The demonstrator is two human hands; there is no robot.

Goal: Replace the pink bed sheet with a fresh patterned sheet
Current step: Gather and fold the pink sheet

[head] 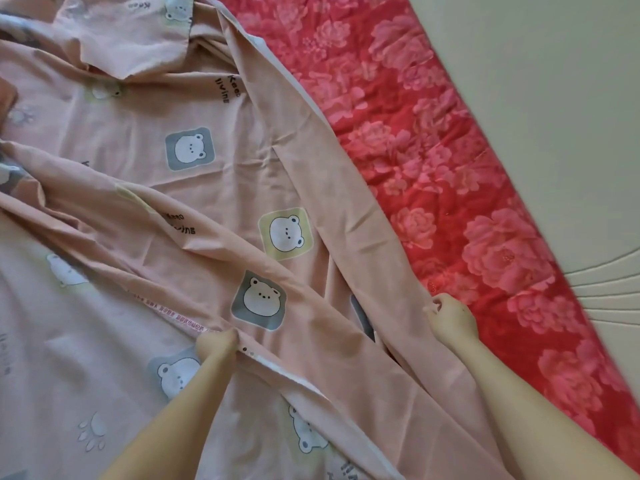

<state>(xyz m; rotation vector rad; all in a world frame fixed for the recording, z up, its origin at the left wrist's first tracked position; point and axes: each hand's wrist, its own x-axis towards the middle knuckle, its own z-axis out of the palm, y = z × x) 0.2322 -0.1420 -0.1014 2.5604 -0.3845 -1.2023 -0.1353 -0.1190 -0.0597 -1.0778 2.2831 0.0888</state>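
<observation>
Patterned sheet (pixel 207 188): peach, bear squares, rumpled; left grip (pixel 216 342), right grip (pixel 452 318) each pinching its fold.

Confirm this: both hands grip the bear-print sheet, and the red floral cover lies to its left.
Not left: the head view shows the red floral cover right of the bear-print sheet. The left hand and the right hand do both grip the sheet.
</observation>
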